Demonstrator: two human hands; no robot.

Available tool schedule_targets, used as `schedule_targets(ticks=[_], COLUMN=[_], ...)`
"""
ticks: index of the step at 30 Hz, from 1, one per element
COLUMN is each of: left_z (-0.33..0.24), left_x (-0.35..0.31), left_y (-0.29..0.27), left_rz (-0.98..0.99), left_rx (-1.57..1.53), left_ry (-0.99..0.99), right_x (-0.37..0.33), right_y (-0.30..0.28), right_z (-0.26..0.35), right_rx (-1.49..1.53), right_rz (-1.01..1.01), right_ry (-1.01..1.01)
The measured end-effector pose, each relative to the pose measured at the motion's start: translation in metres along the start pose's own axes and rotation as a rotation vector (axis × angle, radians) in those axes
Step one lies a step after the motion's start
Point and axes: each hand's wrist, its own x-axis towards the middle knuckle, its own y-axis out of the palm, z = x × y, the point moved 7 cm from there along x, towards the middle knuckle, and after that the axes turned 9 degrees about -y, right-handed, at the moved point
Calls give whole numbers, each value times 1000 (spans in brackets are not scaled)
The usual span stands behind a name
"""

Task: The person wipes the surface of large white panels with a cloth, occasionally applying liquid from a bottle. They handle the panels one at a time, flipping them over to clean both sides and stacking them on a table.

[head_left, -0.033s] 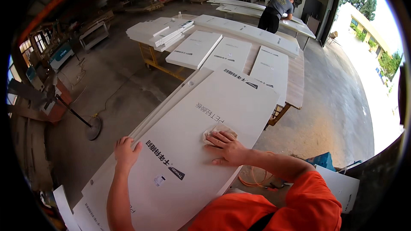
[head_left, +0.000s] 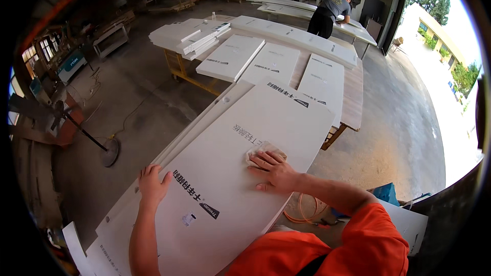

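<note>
A large white panel with dark print lies on top of a stack of similar boards in front of me. My right hand presses a crumpled pale cloth against its face, fingers stretched over the cloth. Part of the cloth is hidden beneath those fingers. At the panel's left edge rests my left hand, fingers apart and thumb pointing inward, holding nothing that I can see. A small white label sits on the panel between my two forearms.
Beyond the stack, more white panels cover a table. A floor fan stands at left. An orange hose lies on the floor to my right. Farther back, a person bends over another table.
My right hand and the cloth have shifted slightly up and to the right, now covering the end of a printed line. The left hand has stayed at the panel's edge.
</note>
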Motion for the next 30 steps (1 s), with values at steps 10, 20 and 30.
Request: schedule_targets(ticks=[10, 20, 30], left_z=[-46, -44, -41], left_x=[-14, -15, -2], left_y=[39, 36, 47], left_rz=[67, 91, 65], left_rx=[-34, 28, 63], left_ry=[-95, -144, -115], right_x=[103, 50, -174], right_y=[7, -2, -43], right_z=[-318, -390, -326], right_rx=[-44, 177, 3], right_rz=[-124, 99, -70], right_ry=[584, 865, 937])
